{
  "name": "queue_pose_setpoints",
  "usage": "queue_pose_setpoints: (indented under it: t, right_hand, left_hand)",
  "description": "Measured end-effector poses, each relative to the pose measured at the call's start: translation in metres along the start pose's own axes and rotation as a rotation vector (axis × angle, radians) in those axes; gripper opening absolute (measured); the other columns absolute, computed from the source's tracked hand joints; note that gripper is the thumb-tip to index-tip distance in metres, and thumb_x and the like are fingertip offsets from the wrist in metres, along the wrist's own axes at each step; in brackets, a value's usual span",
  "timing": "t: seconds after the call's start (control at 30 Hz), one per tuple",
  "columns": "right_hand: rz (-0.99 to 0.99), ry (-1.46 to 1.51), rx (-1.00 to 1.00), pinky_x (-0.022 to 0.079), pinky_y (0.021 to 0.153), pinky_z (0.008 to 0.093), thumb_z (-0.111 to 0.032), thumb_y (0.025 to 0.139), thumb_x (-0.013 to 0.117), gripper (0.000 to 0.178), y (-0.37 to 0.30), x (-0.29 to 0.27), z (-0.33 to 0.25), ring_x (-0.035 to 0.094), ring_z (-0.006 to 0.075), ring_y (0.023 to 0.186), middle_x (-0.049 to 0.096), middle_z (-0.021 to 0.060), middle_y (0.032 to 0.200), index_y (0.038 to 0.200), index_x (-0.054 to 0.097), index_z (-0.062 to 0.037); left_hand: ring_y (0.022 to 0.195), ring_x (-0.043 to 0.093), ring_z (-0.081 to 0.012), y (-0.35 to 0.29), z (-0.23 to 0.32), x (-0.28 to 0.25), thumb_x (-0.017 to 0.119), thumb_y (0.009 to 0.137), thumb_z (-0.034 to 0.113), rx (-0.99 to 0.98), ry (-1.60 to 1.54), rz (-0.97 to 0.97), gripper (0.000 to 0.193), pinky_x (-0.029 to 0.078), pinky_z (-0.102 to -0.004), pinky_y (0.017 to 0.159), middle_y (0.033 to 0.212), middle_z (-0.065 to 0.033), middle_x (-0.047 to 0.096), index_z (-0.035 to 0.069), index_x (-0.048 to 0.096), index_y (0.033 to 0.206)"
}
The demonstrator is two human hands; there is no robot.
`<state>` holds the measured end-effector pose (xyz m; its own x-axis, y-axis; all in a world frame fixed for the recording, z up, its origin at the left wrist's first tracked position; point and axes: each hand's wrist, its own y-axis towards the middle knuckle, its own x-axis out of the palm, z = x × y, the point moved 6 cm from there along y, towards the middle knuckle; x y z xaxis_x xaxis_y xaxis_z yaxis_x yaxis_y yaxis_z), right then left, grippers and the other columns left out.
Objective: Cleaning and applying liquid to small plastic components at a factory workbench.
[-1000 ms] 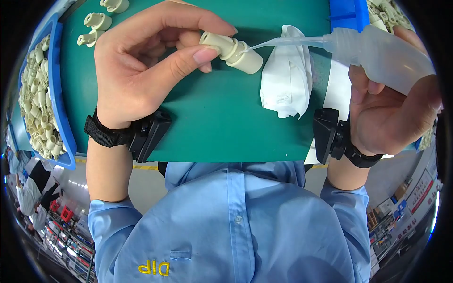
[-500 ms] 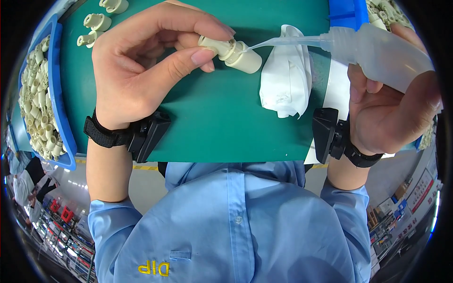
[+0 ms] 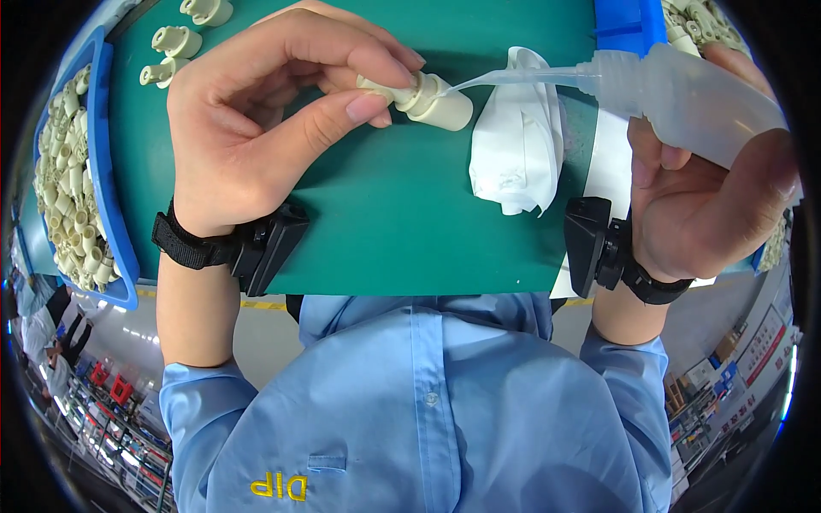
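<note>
Between thumb and fingers, my left hand (image 3: pixel 265 120) pinches a cream plastic connector (image 3: pixel 443 107) above the green mat, its wide round end pointing right. My right hand (image 3: pixel 701 192) is wrapped round a translucent squeeze bottle (image 3: pixel 705 98), tipped on its side. The bottle's thin tapered nozzle (image 3: pixel 530 75) points left, and its tip meets the connector at the collar behind the wide end. Below the nozzle lies a folded white tissue (image 3: pixel 516 141). My left fingers hide the connector's narrow end.
A blue tray (image 3: pixel 103 171) full of small cream parts stands at the left edge. Several loose cream connectors (image 3: pixel 175 40) sit on the green mat (image 3: pixel 385 231) at the far left. At the far right are a blue bin (image 3: pixel 629 26), more cream parts (image 3: pixel 705 21) and a white sheet (image 3: pixel 609 158).
My left fingers have shifted on the connector, and it has turned slightly in the grip. The bottle's nozzle stays against it, with the right hand almost still.
</note>
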<state>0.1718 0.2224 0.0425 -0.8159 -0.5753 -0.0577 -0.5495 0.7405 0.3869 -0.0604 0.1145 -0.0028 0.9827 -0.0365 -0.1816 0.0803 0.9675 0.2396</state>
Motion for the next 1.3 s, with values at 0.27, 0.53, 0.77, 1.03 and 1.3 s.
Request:
queue_pose_setpoints:
  t: [0.27,0.53,0.77,1.03,1.3]
  right_hand:
    - [-0.003,0.001,0.003,0.042,0.045,0.0246,-0.055,0.098,0.04,0.064,0.0,0.0,0.0,0.053,0.0142,0.053,0.06,0.0123,0.078,0.123,0.056,0.0013]
    - [-0.003,-0.002,0.005,0.041,0.044,0.0246,-0.055,0.098,0.04,0.064,0.0,0.003,-0.001,0.053,0.0142,0.052,0.06,0.0122,0.077,0.123,0.055,0.002]
    - [-0.005,-0.001,0.004,0.041,0.044,0.0246,-0.055,0.098,0.04,0.064,-0.002,0.002,-0.003,0.052,0.0141,0.052,0.059,0.012,0.076,0.123,0.055,0.0026]
    - [-0.005,-0.002,0.01,0.04,0.043,0.0245,-0.054,0.098,0.04,0.064,0.0,0.008,-0.002,0.051,0.0141,0.051,0.058,0.0119,0.075,0.122,0.055,0.0033]
    - [-0.005,-0.006,0.01,0.039,0.043,0.0245,-0.054,0.098,0.04,0.064,-0.002,0.007,-0.004,0.05,0.0141,0.051,0.058,0.0117,0.074,0.122,0.054,0.004]
  left_hand:
    - [0.088,0.064,-0.0198,0.0,0.0,0.0,0.065,0.085,-0.007,0.01,0.007,-0.001,0.011,0.056,-0.0292,0.078,0.109,-0.0215,0.059,-0.006,0.062,0.096]
    - [0.086,0.061,-0.0185,0.0,0.003,-0.003,0.067,0.084,-0.001,0.034,0.048,-0.036,0.011,0.054,-0.028,0.076,0.107,-0.0207,0.058,-0.004,0.063,0.094]
    - [0.085,0.059,-0.0178,-0.001,0.004,0.001,0.065,0.083,0.001,0.03,0.041,-0.04,0.011,0.052,-0.027,0.075,0.104,-0.0194,0.058,-0.004,0.062,0.093]
    - [0.088,0.058,-0.019,0.0,0.004,0.0,0.064,0.083,0.003,0.032,0.014,-0.023,0.011,0.05,-0.0274,0.076,0.102,-0.0186,0.058,-0.003,0.061,0.092]
    - [0.09,0.058,-0.0202,-0.001,0.003,0.0,0.064,0.084,0.004,0.064,0.018,-0.015,0.01,0.047,-0.0287,0.078,0.101,-0.0176,0.059,-0.001,0.061,0.091]
